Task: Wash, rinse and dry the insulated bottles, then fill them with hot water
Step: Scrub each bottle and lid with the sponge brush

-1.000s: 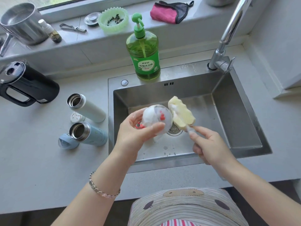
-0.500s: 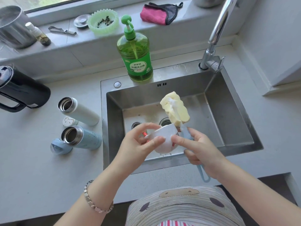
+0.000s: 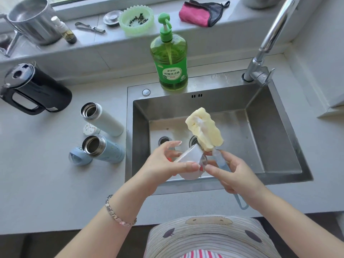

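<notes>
Over the sink, the left hand grips a white cup between thumb and fingers. The right hand is curled round the handle of a yellow sponge brush – its fingertips touch the cup. Two open bottles – one white, one blue – sit on the tabletop left of the sink.

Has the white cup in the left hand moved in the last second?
Yes. The white cup partly covered the drain; it now sits nearer the sink's front rim.
</notes>
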